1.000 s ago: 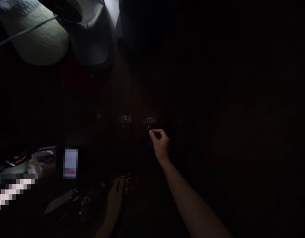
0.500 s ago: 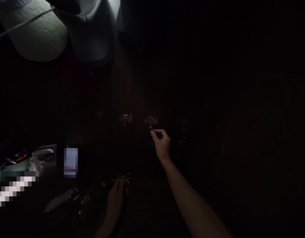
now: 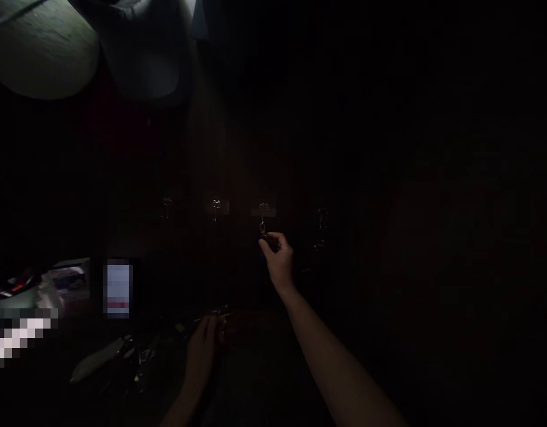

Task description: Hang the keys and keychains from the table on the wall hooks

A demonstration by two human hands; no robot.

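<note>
Thumb and fingers of my right hand (image 3: 280, 258) pinch a keychain with a metal clasp (image 3: 262, 228). The clasp is at the lower end of a metal hook (image 3: 263, 212) on the dark upright surface; whether it hangs on the hook, I cannot tell. Something dark blue (image 3: 261, 254) shows below the fingers, mostly hidden by the hand. Low down, my left hand (image 3: 201, 347) has its fingers bent together over small metal pieces (image 3: 220, 311) that look like keys. What lies in its fingertips is too dark to make out.
More hooks (image 3: 216, 207) line the surface on both sides. Two pale caps (image 3: 42, 65) hang at upper left. A lit, blurred-out screen (image 3: 117, 289), a printed packet (image 3: 71, 283) and several metal items (image 3: 142, 359) lie at lower left. Much of the scene is black.
The whole view has shifted slightly, so things sit further left. My right hand is a little lower against the hook, and more of the clasp shows. My left hand stays over the small metal pieces.
</note>
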